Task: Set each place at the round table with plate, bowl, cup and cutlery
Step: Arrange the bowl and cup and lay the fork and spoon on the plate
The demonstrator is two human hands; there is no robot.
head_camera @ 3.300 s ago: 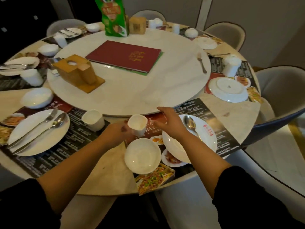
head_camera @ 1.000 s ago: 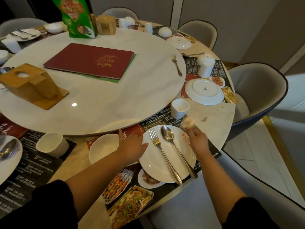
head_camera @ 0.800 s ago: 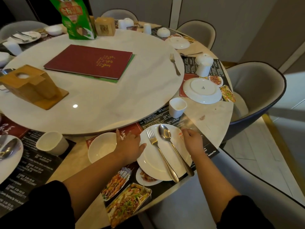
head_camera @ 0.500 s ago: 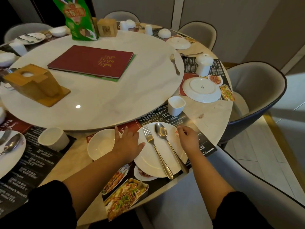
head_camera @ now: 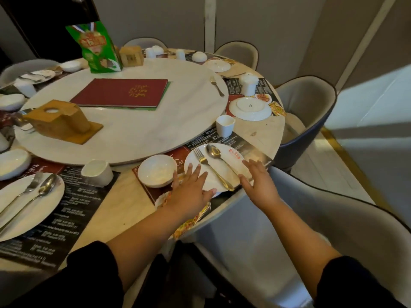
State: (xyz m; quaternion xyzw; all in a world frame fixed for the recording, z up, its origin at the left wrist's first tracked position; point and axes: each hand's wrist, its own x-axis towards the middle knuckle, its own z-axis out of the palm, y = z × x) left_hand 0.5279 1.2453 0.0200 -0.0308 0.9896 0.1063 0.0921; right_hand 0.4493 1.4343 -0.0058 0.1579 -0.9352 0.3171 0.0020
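Nearest to the camera, a grey padded chair [head_camera: 289, 230] stands against the edge of the round table [head_camera: 260, 132], and both bare forearms reach over it. The left hand [head_camera: 191, 190] lies flat with fingers spread on the near left rim of the plate [head_camera: 231, 161], holding nothing; the right hand [head_camera: 258, 181] is also open and empty, touching the near right rim. On the plate a fork [head_camera: 211, 170] and a spoon [head_camera: 222, 162] lie side by side, handles toward the person. Just left of the plate stands the bowl [head_camera: 157, 172], and beyond it, near the turntable [head_camera: 133, 130], the cup [head_camera: 225, 126] — so this place looks complete. The plate sits close to the table's edge; I judge that a careless push while straightening it could slide the cutlery off or knock the bowl. Farther right, another plate [head_camera: 250, 108] is upside down, its place not yet set.
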